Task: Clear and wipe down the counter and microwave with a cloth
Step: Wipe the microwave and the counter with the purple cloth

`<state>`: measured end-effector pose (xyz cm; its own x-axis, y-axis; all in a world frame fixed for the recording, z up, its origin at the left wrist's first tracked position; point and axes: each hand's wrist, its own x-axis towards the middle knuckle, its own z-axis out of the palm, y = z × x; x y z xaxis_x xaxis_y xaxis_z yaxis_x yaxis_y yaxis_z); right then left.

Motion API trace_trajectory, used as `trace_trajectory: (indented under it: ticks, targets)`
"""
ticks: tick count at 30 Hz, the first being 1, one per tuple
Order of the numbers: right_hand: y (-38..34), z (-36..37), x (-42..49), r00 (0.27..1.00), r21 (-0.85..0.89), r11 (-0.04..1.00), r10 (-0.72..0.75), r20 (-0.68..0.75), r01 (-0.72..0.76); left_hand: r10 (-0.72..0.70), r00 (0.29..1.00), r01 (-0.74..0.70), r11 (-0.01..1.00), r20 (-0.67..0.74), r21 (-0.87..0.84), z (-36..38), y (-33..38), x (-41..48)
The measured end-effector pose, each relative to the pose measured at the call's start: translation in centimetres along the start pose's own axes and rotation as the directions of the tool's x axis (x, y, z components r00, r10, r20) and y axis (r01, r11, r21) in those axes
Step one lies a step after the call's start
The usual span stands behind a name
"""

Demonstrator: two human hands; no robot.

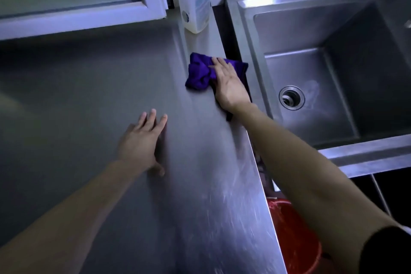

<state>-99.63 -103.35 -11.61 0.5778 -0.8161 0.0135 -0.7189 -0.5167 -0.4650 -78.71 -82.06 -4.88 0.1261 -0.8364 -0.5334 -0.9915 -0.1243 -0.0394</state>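
Purple cloth (200, 71) lies bunched at the far right edge of the steel bench (89, 95), and part of it hangs over that edge into the dark gap between the bench and the sink (244, 35). The right hand (229, 84) presses down on the cloth with its palm flat and its fingers straight and close together, curled round nothing. The left hand (140, 142) rests flat on the bare bench nearer the person, well apart from the cloth, fingers straight and slightly spread, holding nothing. A white pump bottle (194, 6) stands upright at the back of the bench, beyond the cloth and beside a pale window frame (89, 13). The sink has a round drain (291, 97) in its floor. Below the bench edge, under the right forearm, a red bucket (293, 240) shows.
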Motion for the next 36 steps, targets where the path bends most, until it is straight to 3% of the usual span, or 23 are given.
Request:
trace_trajectory:
  ticks: [3, 7, 10, 12, 15, 18, 20, 22, 25, 28, 31, 33, 36]
  targets:
    - [0.0, 0.6, -0.4, 0.999, 0.006, 1.000, -0.026, -0.031, 0.026, 0.001, 1.000, -0.001, 1.000, -0.001, -0.008, -0.2, 0.0, 0.2]
    - [-2.8, 1.3, -14.6, 0.989, 0.084, 0.988, -0.122, -0.083, 0.129, -0.017, 1.000, 0.017, 1.000, 0.011, -0.013, -0.4, 0.1, -0.1]
    - [-6.6, 2.0, -27.4, 0.966, 0.104, 0.967, -0.240, 0.091, 0.231, -0.021, 0.998, 0.019, 0.999, -0.058, -0.027, -0.4, 0.2, -2.4]
    - [-7.2, 2.0, -30.6, 0.935, 0.107, 0.955, -0.293, 0.200, 0.277, -0.033, 0.990, 0.027, 0.998, -0.136, -0.048, 0.4, 0.3, -4.7]
    - [-5.3, 1.0, -24.6, 0.942, 0.102, 0.956, -0.290, 0.171, 0.276, -0.019, 0.984, -0.002, 0.992, -0.176, -0.124, 2.9, -0.9, -8.2]
    - [-3.8, 1.2, -11.9, 0.987, -0.025, 0.987, -0.161, -0.005, 0.160, -0.057, 0.991, 0.030, 0.976, -0.121, -0.214, 5.3, -3.7, -10.6]
    - [-5.0, 2.0, -3.7, 0.999, -0.026, 1.000, -0.016, -0.036, 0.015, -0.134, 0.985, 0.111, 0.974, -0.107, -0.200, 7.0, -5.6, -12.1]
    - [-8.6, 4.2, 0.2, 0.998, -0.040, 0.999, 0.012, -0.058, -0.014, -0.222, 0.973, 0.209, 0.963, -0.057, -0.171, 8.2, -7.3, -13.2]
    - [-14.4, 8.4, -4.5, 0.967, 0.003, 0.969, -0.246, -0.071, 0.246, -0.295, 0.954, 0.299, 0.944, 0.047, -0.143, 8.5, -9.0, -14.2]
    - [-17.3, 10.1, -15.0, 0.840, 0.099, 0.844, -0.535, 0.087, 0.527, -0.288, 0.949, 0.308, 0.938, 0.131, -0.162, 8.5, -9.7, -14.2]
    - [-14.8, 8.0, -19.4, 0.774, 0.160, 0.812, -0.583, 0.245, 0.561, -0.290, 0.943, 0.320, 0.925, 0.164, -0.203, 8.5, -9.4, -14.2]
    - [-10.8, 5.9, -17.2, 0.835, 0.169, 0.858, -0.512, 0.203, 0.485, -0.290, 0.944, 0.318, 0.927, 0.157, -0.197, 8.8, -9.3, -14.2]
    - [-5.4, 3.1, -8.0, 0.982, 0.092, 0.979, -0.185, 0.045, 0.180, -0.298, 0.947, 0.314, 0.937, 0.117, -0.155, 9.0, -9.3, -14.0]
